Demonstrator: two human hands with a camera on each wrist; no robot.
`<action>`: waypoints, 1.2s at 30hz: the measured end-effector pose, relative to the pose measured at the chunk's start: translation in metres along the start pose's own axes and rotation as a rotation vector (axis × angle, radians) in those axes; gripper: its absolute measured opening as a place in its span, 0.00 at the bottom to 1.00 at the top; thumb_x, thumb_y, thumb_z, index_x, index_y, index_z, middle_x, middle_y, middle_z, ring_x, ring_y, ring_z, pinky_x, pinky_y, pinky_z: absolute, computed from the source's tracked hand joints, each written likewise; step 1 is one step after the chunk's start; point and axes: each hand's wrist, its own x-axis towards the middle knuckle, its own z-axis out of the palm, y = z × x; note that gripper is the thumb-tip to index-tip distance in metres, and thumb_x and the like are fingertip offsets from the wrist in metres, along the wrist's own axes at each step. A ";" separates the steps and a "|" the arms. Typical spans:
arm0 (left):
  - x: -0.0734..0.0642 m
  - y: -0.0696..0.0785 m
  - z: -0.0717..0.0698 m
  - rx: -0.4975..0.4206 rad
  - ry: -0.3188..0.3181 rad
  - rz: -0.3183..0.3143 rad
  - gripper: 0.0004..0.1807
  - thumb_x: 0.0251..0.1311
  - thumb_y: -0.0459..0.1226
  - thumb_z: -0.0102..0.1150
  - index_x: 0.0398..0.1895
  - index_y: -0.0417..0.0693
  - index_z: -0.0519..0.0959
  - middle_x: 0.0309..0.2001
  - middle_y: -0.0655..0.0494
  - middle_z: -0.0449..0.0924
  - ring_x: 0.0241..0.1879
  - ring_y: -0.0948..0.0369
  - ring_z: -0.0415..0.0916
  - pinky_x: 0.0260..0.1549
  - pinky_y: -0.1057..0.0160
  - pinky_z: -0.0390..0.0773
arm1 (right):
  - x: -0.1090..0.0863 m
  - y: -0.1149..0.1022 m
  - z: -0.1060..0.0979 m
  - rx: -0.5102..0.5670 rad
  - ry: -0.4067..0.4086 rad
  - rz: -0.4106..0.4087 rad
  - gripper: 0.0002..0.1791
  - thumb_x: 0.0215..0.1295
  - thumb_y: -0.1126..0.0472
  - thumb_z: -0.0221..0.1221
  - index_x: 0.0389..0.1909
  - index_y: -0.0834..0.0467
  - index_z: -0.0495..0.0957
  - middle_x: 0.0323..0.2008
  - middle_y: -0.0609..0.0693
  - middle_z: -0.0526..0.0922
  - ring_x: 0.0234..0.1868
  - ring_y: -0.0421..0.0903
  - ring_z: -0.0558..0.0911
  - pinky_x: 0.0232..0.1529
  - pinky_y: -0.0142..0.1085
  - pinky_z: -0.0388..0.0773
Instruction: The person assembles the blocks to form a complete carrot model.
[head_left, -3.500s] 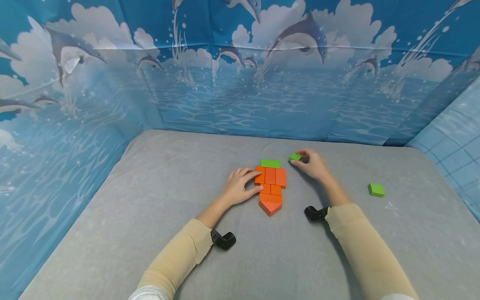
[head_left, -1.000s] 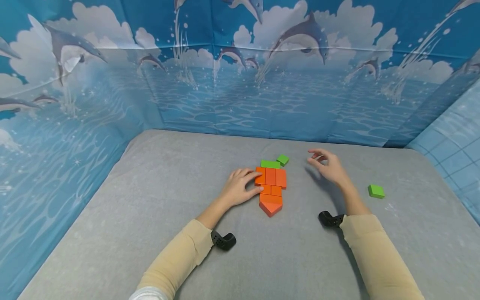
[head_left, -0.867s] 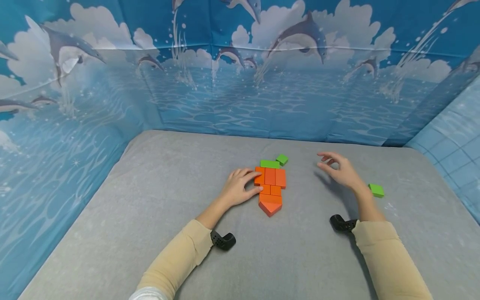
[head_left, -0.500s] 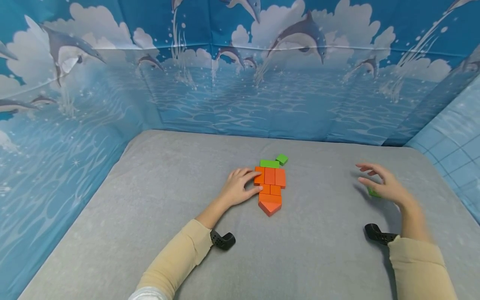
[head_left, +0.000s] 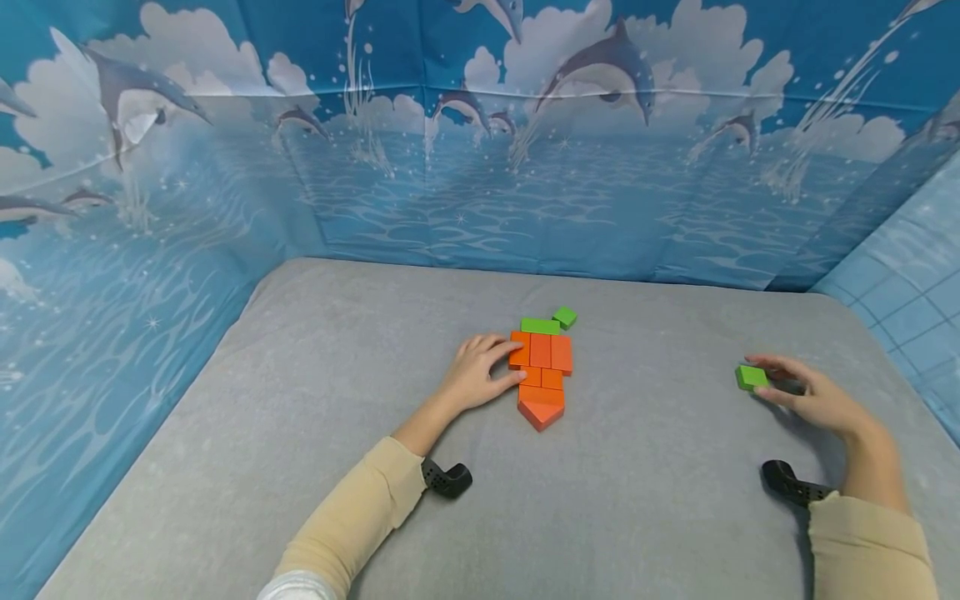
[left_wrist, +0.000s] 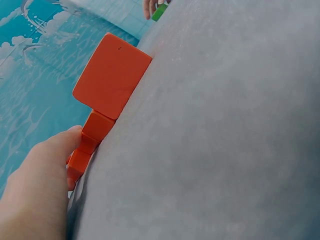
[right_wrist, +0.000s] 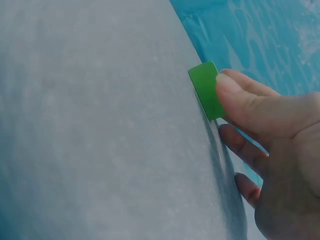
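Orange blocks lie joined in a figure on the grey surface, with an orange triangular block (head_left: 540, 415) at the near end. A long green block (head_left: 540, 326) borders the far end, and a smaller green block (head_left: 566, 317) sits askew at its right corner. My left hand (head_left: 474, 377) holds the leftmost orange block (head_left: 523, 358) between thumb and index finger; its other fingers are partly hidden in the left wrist view. Far to the right, my right hand (head_left: 813, 402) pinches another green block (right_wrist: 205, 87), which still rests on the surface.
The grey cloth-covered surface (head_left: 637, 517) stretches around both hands. A blue dolphin-print curtain (head_left: 480, 200) stands along the back and left, and a tile-patterned one (head_left: 907, 275) on the right. Black wrist mounts (head_left: 448, 482) project from both sleeves.
My right hand let go of the small green block beside the long one, then moved right and towards me to the separate green block. My left hand stayed at the orange blocks.
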 end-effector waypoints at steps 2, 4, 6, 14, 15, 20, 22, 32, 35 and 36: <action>0.000 0.000 0.000 -0.001 -0.002 -0.002 0.29 0.58 0.56 0.52 0.61 0.57 0.69 0.58 0.53 0.67 0.58 0.56 0.61 0.60 0.50 0.55 | -0.001 0.001 0.001 0.007 0.006 0.012 0.28 0.66 0.55 0.54 0.61 0.67 0.62 0.46 0.28 0.60 0.43 0.21 0.57 0.44 0.44 0.60; 0.000 0.000 0.000 -0.001 -0.003 -0.003 0.29 0.58 0.57 0.52 0.62 0.57 0.69 0.58 0.53 0.67 0.58 0.56 0.61 0.60 0.49 0.55 | -0.001 0.002 0.002 0.016 0.008 0.021 0.28 0.66 0.54 0.53 0.60 0.67 0.62 0.48 0.35 0.63 0.43 0.20 0.56 0.45 0.52 0.59; 0.000 0.000 0.000 -0.001 -0.005 -0.004 0.29 0.58 0.57 0.52 0.61 0.57 0.69 0.58 0.53 0.67 0.58 0.56 0.61 0.60 0.50 0.55 | -0.001 0.003 0.002 0.016 0.009 0.032 0.28 0.66 0.54 0.53 0.60 0.68 0.62 0.50 0.47 0.66 0.43 0.20 0.55 0.45 0.57 0.58; -0.001 0.000 0.000 0.002 0.003 0.003 0.29 0.58 0.56 0.52 0.61 0.56 0.70 0.58 0.53 0.68 0.58 0.55 0.62 0.60 0.50 0.55 | -0.001 0.003 0.003 -0.041 -0.004 0.065 0.27 0.67 0.54 0.51 0.59 0.69 0.63 0.54 0.70 0.64 0.47 0.38 0.63 0.43 0.58 0.59; -0.001 0.000 0.000 0.003 0.006 0.005 0.29 0.58 0.56 0.52 0.61 0.56 0.70 0.58 0.53 0.68 0.58 0.55 0.62 0.60 0.50 0.55 | 0.000 0.002 0.003 -0.048 -0.006 0.071 0.27 0.68 0.54 0.51 0.59 0.69 0.63 0.54 0.70 0.64 0.48 0.45 0.64 0.43 0.57 0.60; -0.001 0.001 0.000 0.002 0.016 0.009 0.29 0.58 0.56 0.53 0.61 0.56 0.70 0.58 0.52 0.68 0.58 0.55 0.62 0.60 0.50 0.55 | 0.003 -0.005 0.003 -0.071 -0.009 0.085 0.26 0.68 0.54 0.50 0.59 0.69 0.64 0.53 0.71 0.65 0.49 0.63 0.64 0.41 0.56 0.63; -0.001 0.001 0.000 -0.002 0.020 0.010 0.29 0.58 0.56 0.53 0.60 0.55 0.70 0.58 0.52 0.68 0.58 0.54 0.62 0.60 0.50 0.55 | 0.007 -0.008 0.002 -0.086 -0.001 0.083 0.27 0.67 0.53 0.51 0.58 0.69 0.64 0.53 0.71 0.66 0.49 0.64 0.65 0.41 0.57 0.63; -0.001 0.000 -0.001 -0.003 0.016 0.007 0.29 0.58 0.56 0.53 0.61 0.56 0.70 0.58 0.52 0.68 0.58 0.54 0.62 0.60 0.49 0.55 | 0.049 -0.058 0.007 -0.028 0.024 -0.001 0.26 0.65 0.55 0.54 0.59 0.65 0.66 0.56 0.67 0.64 0.51 0.63 0.66 0.45 0.62 0.59; -0.001 0.000 0.000 0.001 0.015 0.004 0.29 0.58 0.56 0.52 0.61 0.56 0.70 0.58 0.52 0.68 0.58 0.54 0.61 0.60 0.50 0.55 | 0.066 -0.077 0.012 -0.018 0.026 -0.052 0.25 0.64 0.56 0.56 0.58 0.65 0.67 0.55 0.66 0.65 0.50 0.61 0.66 0.44 0.61 0.60; -0.001 0.000 0.000 0.002 0.014 0.003 0.29 0.58 0.56 0.52 0.61 0.56 0.70 0.58 0.52 0.68 0.58 0.55 0.61 0.60 0.50 0.55 | 0.071 -0.084 0.014 -0.013 0.021 -0.071 0.25 0.64 0.56 0.56 0.58 0.65 0.68 0.55 0.66 0.66 0.50 0.61 0.66 0.44 0.60 0.60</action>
